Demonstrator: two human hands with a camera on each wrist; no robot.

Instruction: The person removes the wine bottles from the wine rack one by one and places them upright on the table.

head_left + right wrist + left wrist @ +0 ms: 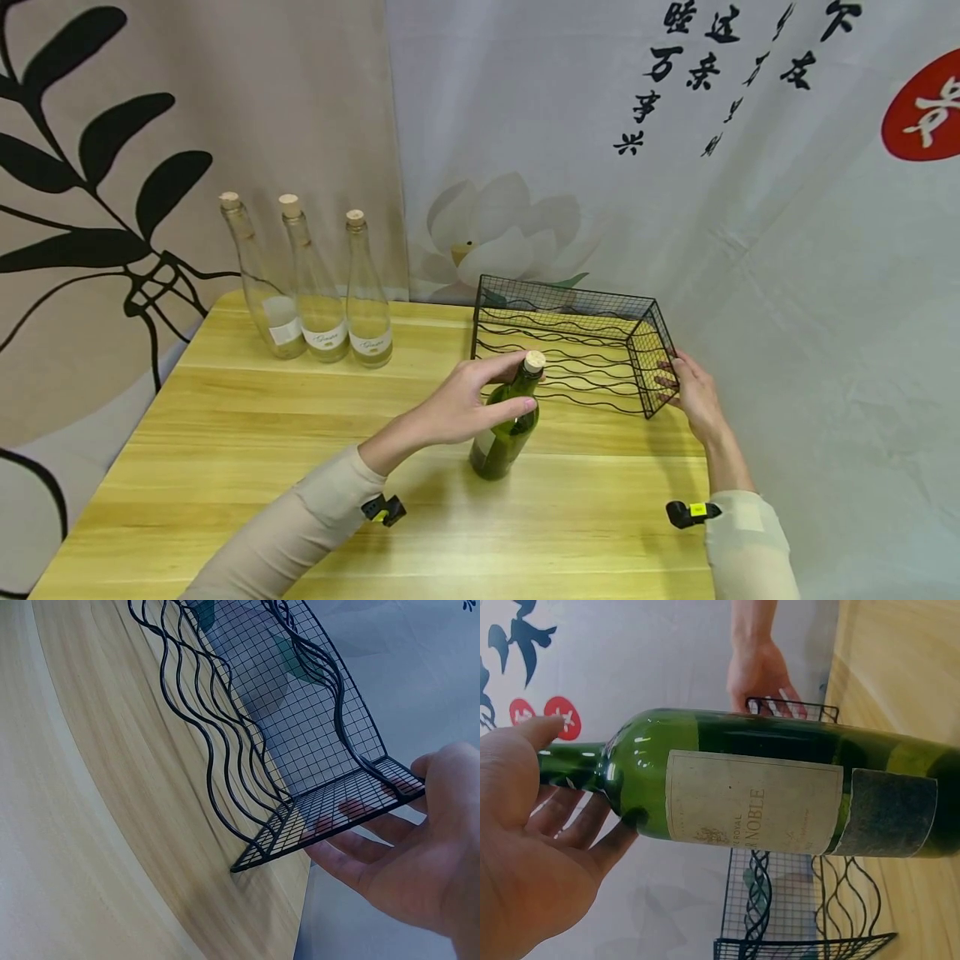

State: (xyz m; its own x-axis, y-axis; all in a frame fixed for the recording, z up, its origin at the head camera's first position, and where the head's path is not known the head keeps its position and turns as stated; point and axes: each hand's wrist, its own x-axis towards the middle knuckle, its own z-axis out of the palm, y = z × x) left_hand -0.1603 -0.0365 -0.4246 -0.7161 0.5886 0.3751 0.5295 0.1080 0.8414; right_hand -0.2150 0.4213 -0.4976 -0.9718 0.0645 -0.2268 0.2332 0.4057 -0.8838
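Observation:
My left hand (468, 404) grips a green wine bottle (506, 437) round its neck, thumb on one side and fingers on the other. A cork stopper (535, 361) tops the bottle, which leans slightly with its base low over the front of the table. Its pale label (754, 802) faces the left wrist camera. At the right end of a black wire wine rack (641, 342), my right hand (697, 396) rests its extended fingers (341, 859) against the outside of the mesh end panel. The thumb lies at the panel's upper corner. Wavy wires run along the rack.
Three clear corked bottles (367, 321) with white labels stand at the back left of the wooden table (247, 475). Behind the table hangs a printed cloth (525, 108), close behind the rack.

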